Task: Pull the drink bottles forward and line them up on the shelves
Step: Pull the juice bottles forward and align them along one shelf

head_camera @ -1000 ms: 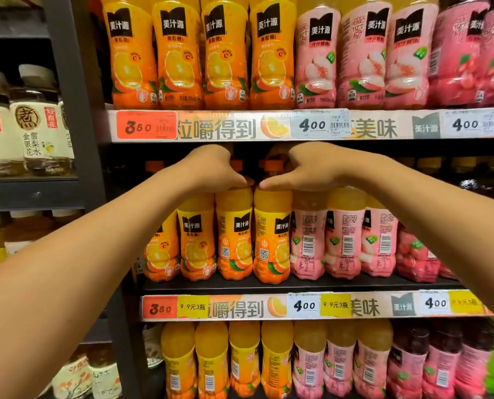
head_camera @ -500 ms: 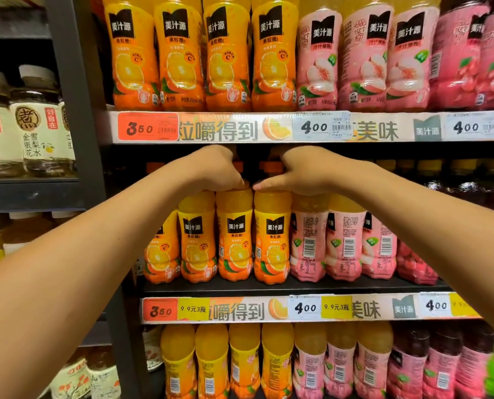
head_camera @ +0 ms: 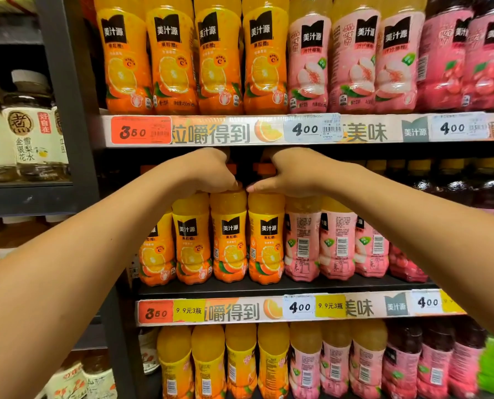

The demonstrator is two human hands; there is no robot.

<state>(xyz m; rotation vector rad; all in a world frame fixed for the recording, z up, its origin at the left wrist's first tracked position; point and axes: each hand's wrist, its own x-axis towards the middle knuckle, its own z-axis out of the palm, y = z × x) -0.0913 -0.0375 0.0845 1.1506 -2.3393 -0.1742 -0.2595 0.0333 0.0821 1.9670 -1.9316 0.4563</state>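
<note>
Both forearms reach in from the lower corners of the frame. Left hand (head_camera: 211, 171) and right hand (head_camera: 290, 172) meet at frame centre, fingers curled over the tops of the orange juice bottles (head_camera: 230, 240) on the middle shelf (head_camera: 269, 287); exact grip is hidden, seems to be on caps. The 4 orange fronts stand set back from the shelf's front lip, pink peach bottles (head_camera: 338, 243) right of them. To do it well: pull low and even, keep bottles upright, stop flush with the price strip (head_camera: 240, 311), labels facing out.

Four upright orange juice bottles (head_camera: 230, 240) and three pink peach bottles (head_camera: 338, 243) front the middle shelf (head_camera: 269, 286).
</note>
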